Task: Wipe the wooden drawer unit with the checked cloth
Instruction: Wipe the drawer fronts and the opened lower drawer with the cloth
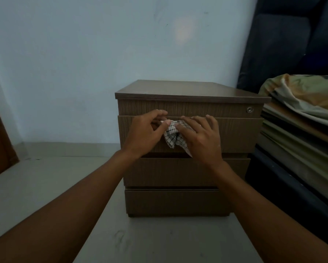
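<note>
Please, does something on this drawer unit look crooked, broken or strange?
One thing stands out: the top drawer of the drawer unit juts forward of the two below, so it seems slightly open. Both hands, left and right, hold the checked cloth against its front. No damage shows.

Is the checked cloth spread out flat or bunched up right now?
Bunched up. The checked cloth is crumpled between the left hand and right hand, against the wooden drawer unit's front.
</note>
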